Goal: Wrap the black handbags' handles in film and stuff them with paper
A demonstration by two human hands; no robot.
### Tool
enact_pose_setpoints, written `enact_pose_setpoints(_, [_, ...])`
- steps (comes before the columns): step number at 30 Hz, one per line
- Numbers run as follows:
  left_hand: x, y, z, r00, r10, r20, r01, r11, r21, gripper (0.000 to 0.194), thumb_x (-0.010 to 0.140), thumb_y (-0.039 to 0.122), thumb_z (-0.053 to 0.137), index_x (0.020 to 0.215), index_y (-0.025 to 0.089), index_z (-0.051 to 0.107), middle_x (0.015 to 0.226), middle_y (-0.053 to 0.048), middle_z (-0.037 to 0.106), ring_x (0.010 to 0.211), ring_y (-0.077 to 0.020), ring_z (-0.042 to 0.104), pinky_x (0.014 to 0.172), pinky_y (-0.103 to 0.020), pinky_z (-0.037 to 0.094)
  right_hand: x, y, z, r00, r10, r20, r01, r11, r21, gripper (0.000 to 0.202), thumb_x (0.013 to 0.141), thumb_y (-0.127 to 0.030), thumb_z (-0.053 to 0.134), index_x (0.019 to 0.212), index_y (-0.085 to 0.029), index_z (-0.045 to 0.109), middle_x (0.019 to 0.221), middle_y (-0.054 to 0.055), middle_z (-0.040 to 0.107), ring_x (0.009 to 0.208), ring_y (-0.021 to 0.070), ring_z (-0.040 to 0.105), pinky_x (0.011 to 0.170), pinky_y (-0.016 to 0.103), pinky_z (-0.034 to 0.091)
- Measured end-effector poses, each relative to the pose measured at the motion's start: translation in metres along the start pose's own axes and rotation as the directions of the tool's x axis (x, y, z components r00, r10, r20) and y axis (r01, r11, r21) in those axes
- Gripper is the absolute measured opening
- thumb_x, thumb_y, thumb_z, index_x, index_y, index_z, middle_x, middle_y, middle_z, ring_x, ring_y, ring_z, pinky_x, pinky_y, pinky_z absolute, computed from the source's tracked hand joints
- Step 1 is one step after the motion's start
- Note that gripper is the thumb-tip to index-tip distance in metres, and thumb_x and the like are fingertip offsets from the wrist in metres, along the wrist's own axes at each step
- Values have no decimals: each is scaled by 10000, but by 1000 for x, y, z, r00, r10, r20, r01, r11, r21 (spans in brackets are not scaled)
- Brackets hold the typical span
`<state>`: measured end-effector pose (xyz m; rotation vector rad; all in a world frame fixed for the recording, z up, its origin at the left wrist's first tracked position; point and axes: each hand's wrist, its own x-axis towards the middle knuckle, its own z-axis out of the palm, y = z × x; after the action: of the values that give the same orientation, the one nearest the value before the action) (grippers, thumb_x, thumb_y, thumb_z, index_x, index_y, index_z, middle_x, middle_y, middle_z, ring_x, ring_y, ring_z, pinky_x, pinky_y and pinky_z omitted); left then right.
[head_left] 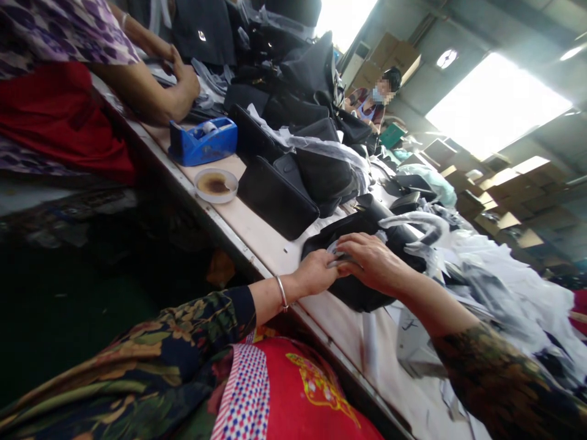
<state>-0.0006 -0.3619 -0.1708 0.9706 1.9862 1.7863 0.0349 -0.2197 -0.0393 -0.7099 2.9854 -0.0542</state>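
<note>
A black bag [362, 296] lies on the table in front of me. Over its top my two hands meet, their fingertips close together. My left hand [316, 272], with a silver bangle at the wrist, is closed on a thin, pale wrapping strip [332, 247]. Bent over from the other side, my right hand [371, 260] pinches at the same pale strip; its fingertips partly hide it. What the strip covers, I cannot make out. Just beyond stands another black bag [277, 198]. White wrapped handles [419, 223] curve up to the right of my right hand.
On the table edge [247, 253] to the left are a blue tape dispenser [206, 143] and a round dish [215, 186] with brown residue. A co-worker's arm [156, 91] reaches in beyond them. Black bags pile up behind; white wrapping [518, 293] heaps at right. Another person [371, 104] is farther back.
</note>
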Motion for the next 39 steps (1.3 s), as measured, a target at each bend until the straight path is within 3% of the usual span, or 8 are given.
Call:
enact_pose_setpoints(5, [-3,0,3,999,16,-47,-11,994,105,237,867,402,675,874,185,769,838,-27,623,796,-167,585,732,-257,463,1,4,-9,991,-45,129,59,993,-103,221,902,-353,708,1084,-231,742,1212,103,688,1121,308,604,924,457,450])
enact_pose_setpoints(10, [-4,2,5,995,10,-103,5,990,142,228,867,390,684,811,180,753,754,-15,575,763,-164,563,690,-257,439,6,5,-1,996,-49,73,53,998,-45,115,916,-279,674,907,-199,756,1021,94,715,1013,263,601,885,407,445])
enact_pose_setpoints(13, [-3,3,6,992,-26,-124,45,987,154,201,851,357,707,776,174,746,750,-19,574,751,-163,556,680,-258,434,9,2,7,998,-48,37,48,999,13,147,905,-196,649,790,-179,739,860,90,690,922,239,590,838,371,462])
enact_pose_setpoints(17, [-3,4,7,991,-41,-126,61,986,154,193,844,330,714,752,162,740,770,-27,581,734,-153,553,667,-254,424,12,2,10,998,-64,22,62,996,60,215,902,-138,618,728,-173,739,801,84,685,852,220,597,804,362,468])
enact_pose_setpoints(23, [-6,6,7,990,-77,-116,93,985,142,223,836,395,728,792,178,761,793,-23,596,721,-148,560,662,-249,427,20,9,-3,975,-156,158,135,982,132,221,918,-164,612,748,-186,751,831,75,716,819,200,622,811,359,470])
enact_pose_setpoints(27, [-8,4,6,991,-70,-112,85,987,137,254,840,418,721,781,175,764,780,-20,590,717,-149,560,669,-252,429,25,7,-4,961,-156,227,151,988,38,207,892,-139,615,728,-185,733,791,80,695,800,206,604,776,349,455])
enact_pose_setpoints(30, [-8,2,5,993,-61,-104,73,991,116,254,841,416,713,782,174,764,774,-19,593,720,-153,566,664,-253,428,25,5,1,971,-110,210,127,989,-70,177,865,-147,646,704,-185,709,777,90,670,795,213,582,737,341,430])
enact_pose_setpoints(39, [-5,1,0,997,-37,-60,41,997,63,287,855,437,701,768,169,753,751,-11,605,726,-155,561,652,-250,418,9,-5,3,989,-130,67,139,980,-145,204,902,-133,575,721,-184,655,806,76,642,836,216,564,775,358,389])
